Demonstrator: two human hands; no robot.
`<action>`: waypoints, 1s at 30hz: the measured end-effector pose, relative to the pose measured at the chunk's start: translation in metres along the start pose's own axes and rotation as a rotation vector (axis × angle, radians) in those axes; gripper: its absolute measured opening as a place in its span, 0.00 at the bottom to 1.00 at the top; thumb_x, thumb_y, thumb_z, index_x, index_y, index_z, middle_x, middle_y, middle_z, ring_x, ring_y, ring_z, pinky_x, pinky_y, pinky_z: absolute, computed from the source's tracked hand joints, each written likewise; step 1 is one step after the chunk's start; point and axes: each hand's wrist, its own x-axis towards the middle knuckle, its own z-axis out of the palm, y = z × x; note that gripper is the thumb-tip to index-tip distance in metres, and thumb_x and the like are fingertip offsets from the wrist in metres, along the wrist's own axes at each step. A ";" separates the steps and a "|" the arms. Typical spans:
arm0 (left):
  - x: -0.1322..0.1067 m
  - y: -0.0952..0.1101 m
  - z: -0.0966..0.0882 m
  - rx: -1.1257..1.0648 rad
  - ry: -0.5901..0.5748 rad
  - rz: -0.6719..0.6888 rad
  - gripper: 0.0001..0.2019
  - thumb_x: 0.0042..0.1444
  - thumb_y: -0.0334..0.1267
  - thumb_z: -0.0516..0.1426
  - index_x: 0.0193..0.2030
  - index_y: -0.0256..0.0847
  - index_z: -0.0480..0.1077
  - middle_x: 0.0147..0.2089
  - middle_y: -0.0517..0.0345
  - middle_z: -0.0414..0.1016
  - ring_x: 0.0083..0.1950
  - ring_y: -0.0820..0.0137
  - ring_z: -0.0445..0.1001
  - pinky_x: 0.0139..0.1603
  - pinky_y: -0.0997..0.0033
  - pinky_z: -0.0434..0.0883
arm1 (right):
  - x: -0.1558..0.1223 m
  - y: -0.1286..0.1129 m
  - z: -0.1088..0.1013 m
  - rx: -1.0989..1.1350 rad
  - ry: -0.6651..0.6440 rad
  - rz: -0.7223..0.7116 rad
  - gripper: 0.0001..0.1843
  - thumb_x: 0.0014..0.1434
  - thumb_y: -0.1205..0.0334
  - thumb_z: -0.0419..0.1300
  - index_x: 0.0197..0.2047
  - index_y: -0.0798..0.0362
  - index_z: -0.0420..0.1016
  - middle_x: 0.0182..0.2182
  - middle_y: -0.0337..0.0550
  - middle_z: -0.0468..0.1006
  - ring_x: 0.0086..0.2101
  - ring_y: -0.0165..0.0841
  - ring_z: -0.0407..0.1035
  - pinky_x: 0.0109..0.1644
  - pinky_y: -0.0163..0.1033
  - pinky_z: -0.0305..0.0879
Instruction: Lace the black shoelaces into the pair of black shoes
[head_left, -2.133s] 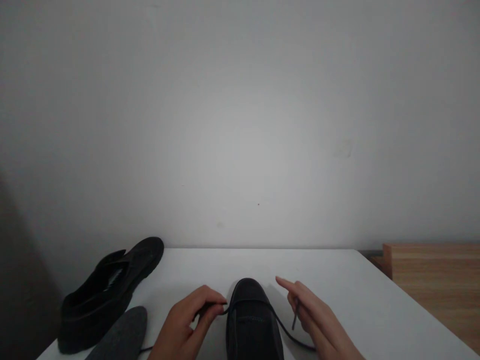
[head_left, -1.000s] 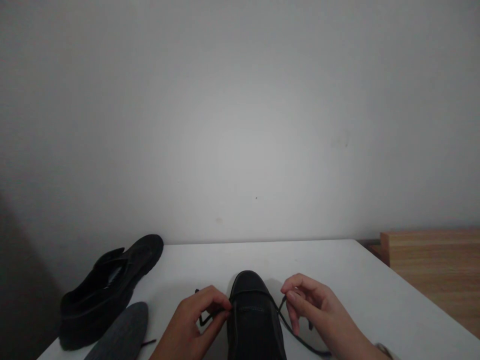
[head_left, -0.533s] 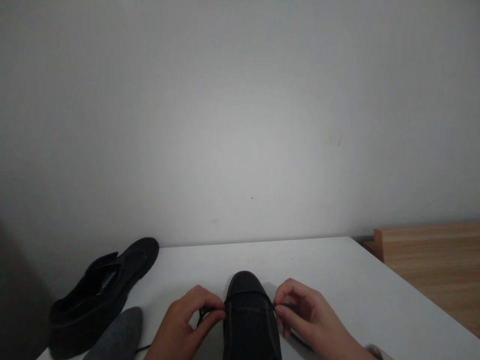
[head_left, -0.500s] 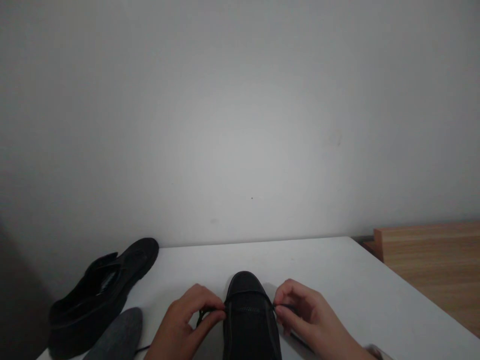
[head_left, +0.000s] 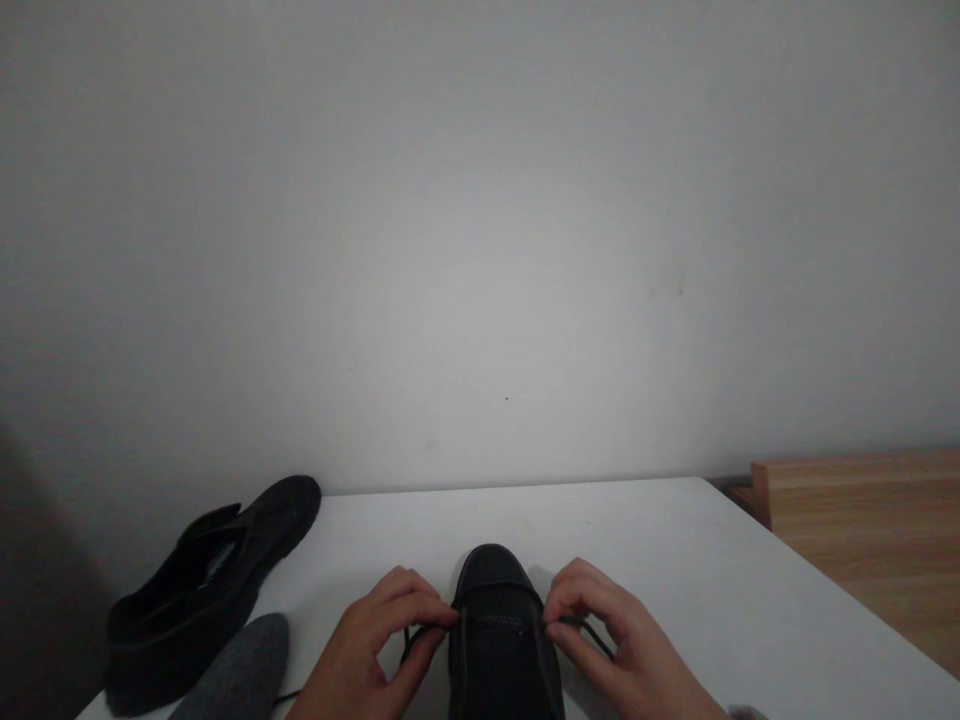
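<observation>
A black shoe [head_left: 502,650] stands in front of me with its toe pointing to the wall; its heel end is cut off by the bottom edge. My left hand [head_left: 382,640] pinches a thin dark shoelace [head_left: 415,638] at the shoe's left side. On the right side, my right hand [head_left: 615,635] has thumb and forefinger closed on another stretch of dark shoelace [head_left: 598,638]. Both sets of fingertips touch the shoe's edges just behind the toe cap.
A second black shoe [head_left: 180,620] sits at the left of the white table [head_left: 637,530]. Beside it lies a grey insole-like piece [head_left: 244,665], with a dark lace end [head_left: 287,696] near it. A wooden panel [head_left: 862,540] stands beyond the table's right edge, and a wall rises behind.
The right fingertips have shifted slightly, and the lace beside them now curves in a loop. My left fingers stay at the shoe's side. The view has moved a little.
</observation>
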 end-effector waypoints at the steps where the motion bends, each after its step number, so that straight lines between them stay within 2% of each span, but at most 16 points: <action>1: 0.000 -0.002 0.001 0.005 0.008 0.006 0.07 0.64 0.33 0.56 0.40 0.47 0.76 0.36 0.60 0.77 0.39 0.71 0.76 0.41 0.76 0.72 | 0.000 0.000 0.000 -0.013 0.023 -0.011 0.07 0.62 0.61 0.57 0.34 0.52 0.75 0.34 0.42 0.71 0.38 0.34 0.67 0.44 0.40 0.63; 4: -0.002 -0.009 0.004 0.030 0.029 -0.014 0.04 0.61 0.34 0.60 0.39 0.48 0.76 0.34 0.62 0.78 0.37 0.72 0.77 0.39 0.77 0.73 | 0.001 -0.003 -0.002 -0.040 0.041 0.003 0.08 0.61 0.59 0.60 0.33 0.51 0.79 0.33 0.42 0.72 0.37 0.34 0.69 0.42 0.40 0.63; 8: -0.004 -0.013 0.004 0.035 0.041 -0.077 0.06 0.60 0.37 0.62 0.43 0.52 0.76 0.35 0.65 0.80 0.35 0.73 0.77 0.38 0.79 0.73 | 0.001 -0.007 -0.003 -0.050 -0.006 -0.025 0.10 0.63 0.59 0.59 0.37 0.51 0.81 0.32 0.44 0.76 0.34 0.33 0.71 0.36 0.37 0.64; 15: -0.003 -0.012 0.005 0.006 0.089 -0.025 0.11 0.58 0.33 0.63 0.46 0.55 0.76 0.35 0.68 0.80 0.34 0.75 0.78 0.38 0.81 0.73 | -0.003 -0.028 -0.002 -0.155 -0.017 -0.142 0.14 0.66 0.59 0.53 0.46 0.53 0.78 0.37 0.47 0.79 0.38 0.33 0.74 0.43 0.38 0.71; 18: -0.002 -0.012 0.007 -0.008 0.119 0.012 0.12 0.57 0.30 0.63 0.44 0.53 0.77 0.35 0.67 0.81 0.35 0.75 0.79 0.38 0.81 0.74 | 0.003 -0.048 -0.002 -0.306 -0.111 -0.132 0.15 0.63 0.62 0.54 0.48 0.56 0.77 0.45 0.54 0.77 0.44 0.37 0.74 0.49 0.42 0.72; 21: -0.002 -0.012 0.010 0.008 0.132 0.024 0.10 0.57 0.30 0.63 0.43 0.50 0.77 0.34 0.64 0.80 0.34 0.74 0.79 0.37 0.80 0.74 | 0.016 -0.074 -0.001 -0.450 -0.227 -0.068 0.16 0.57 0.71 0.54 0.44 0.54 0.80 0.45 0.51 0.78 0.46 0.37 0.74 0.52 0.41 0.71; 23: -0.002 -0.013 0.011 0.020 0.138 0.040 0.09 0.57 0.30 0.62 0.42 0.48 0.77 0.33 0.63 0.79 0.34 0.73 0.78 0.36 0.79 0.73 | 0.026 -0.092 0.002 -0.559 -0.323 -0.001 0.17 0.55 0.73 0.55 0.43 0.52 0.80 0.43 0.49 0.80 0.45 0.38 0.75 0.51 0.42 0.72; 26: -0.003 -0.013 0.013 0.021 0.159 0.080 0.10 0.56 0.26 0.61 0.41 0.46 0.77 0.33 0.61 0.79 0.34 0.71 0.77 0.36 0.77 0.73 | 0.039 -0.111 0.013 -0.830 -0.472 0.090 0.18 0.53 0.74 0.56 0.46 0.55 0.80 0.45 0.54 0.81 0.45 0.47 0.76 0.50 0.50 0.73; 28: -0.003 -0.012 0.014 0.014 0.154 0.081 0.10 0.56 0.26 0.60 0.40 0.44 0.77 0.33 0.59 0.79 0.34 0.70 0.77 0.37 0.75 0.73 | 0.045 -0.116 0.023 -0.992 -0.531 0.094 0.20 0.54 0.77 0.55 0.49 0.58 0.78 0.45 0.58 0.81 0.45 0.50 0.77 0.48 0.53 0.75; 30: -0.002 -0.009 0.013 0.011 0.120 0.042 0.09 0.56 0.25 0.59 0.40 0.43 0.77 0.34 0.57 0.79 0.36 0.68 0.77 0.38 0.73 0.72 | 0.047 -0.117 0.032 -1.104 -0.544 0.068 0.21 0.55 0.80 0.53 0.49 0.59 0.77 0.44 0.59 0.82 0.43 0.51 0.78 0.45 0.51 0.76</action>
